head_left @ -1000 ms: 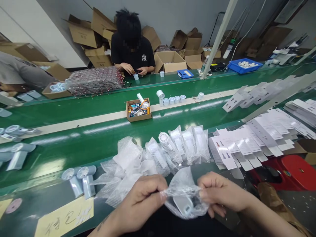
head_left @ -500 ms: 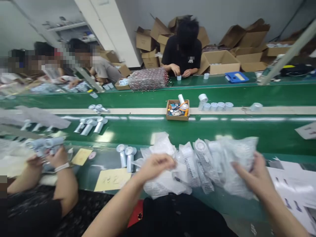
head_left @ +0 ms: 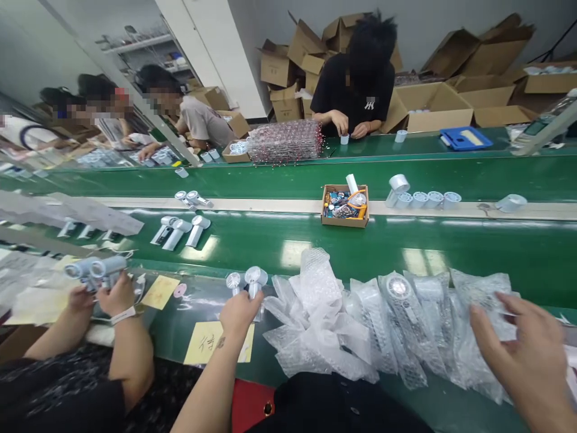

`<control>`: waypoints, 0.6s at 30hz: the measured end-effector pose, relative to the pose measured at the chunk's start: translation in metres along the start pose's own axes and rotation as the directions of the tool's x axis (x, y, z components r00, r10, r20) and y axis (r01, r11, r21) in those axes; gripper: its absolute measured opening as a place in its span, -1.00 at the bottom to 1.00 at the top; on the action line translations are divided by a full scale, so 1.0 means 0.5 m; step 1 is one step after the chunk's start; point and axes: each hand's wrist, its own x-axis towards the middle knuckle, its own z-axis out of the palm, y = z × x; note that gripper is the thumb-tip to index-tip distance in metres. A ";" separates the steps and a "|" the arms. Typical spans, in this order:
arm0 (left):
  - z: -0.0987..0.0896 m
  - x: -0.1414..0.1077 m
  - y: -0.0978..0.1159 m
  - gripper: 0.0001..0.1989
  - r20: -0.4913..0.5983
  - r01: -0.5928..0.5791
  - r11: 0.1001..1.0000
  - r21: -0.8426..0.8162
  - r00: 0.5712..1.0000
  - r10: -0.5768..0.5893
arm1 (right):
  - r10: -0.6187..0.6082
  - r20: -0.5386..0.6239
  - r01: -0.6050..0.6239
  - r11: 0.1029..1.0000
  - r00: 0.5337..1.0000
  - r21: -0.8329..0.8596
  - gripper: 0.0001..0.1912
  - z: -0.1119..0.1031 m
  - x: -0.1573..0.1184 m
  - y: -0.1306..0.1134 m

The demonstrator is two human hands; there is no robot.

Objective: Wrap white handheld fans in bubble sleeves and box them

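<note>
The pale blue handheld fan with a round head and a straight handle (head_left: pixel 256 276) lay on the dark green counter (head_left: pixel 205 300), just beside a matching pale blue fan (head_left: pixel 233 281) and to the left of a loose heap of translucent white bubble-wrap bags (head_left: pixel 322 319). The left hand (head_left: pixel 240 313) was at the two handles and hid much of them; whether its fingers had closed on one fan, on both, or merely touched them, could not be told. The right hand (head_left: pixel 523 349) gripped nothing, its fingers and thumb spread by the rightmost bubble-wrapped bundle (head_left: pixel 480 285), contact unclear. The fan looked like hard, smooth plastic, probably light overall but perhaps heavier at the head, so a hold low on the handle might have let it tip. The upper handle, just below the head, seemed the surest place, thumb opposite fingers, since a loose pinch could slip on the sleek shell. The front of the head was likely the most fragile part, better not pressed. The bags, by contrast, looked soft, nearly weightless and easily crumpled, best taken by an edge. A yellow handwritten paper sheet (head_left: pixel 201 346) lay beneath the left forearm.
</note>
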 end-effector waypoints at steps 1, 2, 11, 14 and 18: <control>-0.008 -0.011 0.021 -0.61 -0.030 -0.061 0.998 0.001 0.998 0.061 | 0.029 0.105 -0.044 0.990 0.994 0.137 -0.45 0.016 -0.016 -0.038; -0.014 -0.025 0.047 -0.60 -0.055 -0.136 0.991 -0.013 0.989 0.136 | 0.077 0.305 -0.176 0.933 0.949 0.312 -0.51 0.042 -0.032 -0.078; 0.038 0.027 0.289 -0.53 0.318 -0.264 0.788 -0.557 0.808 0.496 | 0.026 0.776 -0.765 0.191 0.630 0.615 -0.61 0.240 -0.062 -0.218; 0.058 0.151 0.316 -0.67 0.343 -0.176 0.856 -0.487 0.862 0.373 | 0.044 0.844 -0.838 0.162 0.534 0.521 -0.66 0.205 -0.065 -0.181; 0.106 0.242 0.333 -0.68 0.422 -0.064 0.925 -0.374 0.877 0.231 | -0.007 0.913 -0.911 0.070 0.407 0.407 -0.54 0.176 -0.081 -0.152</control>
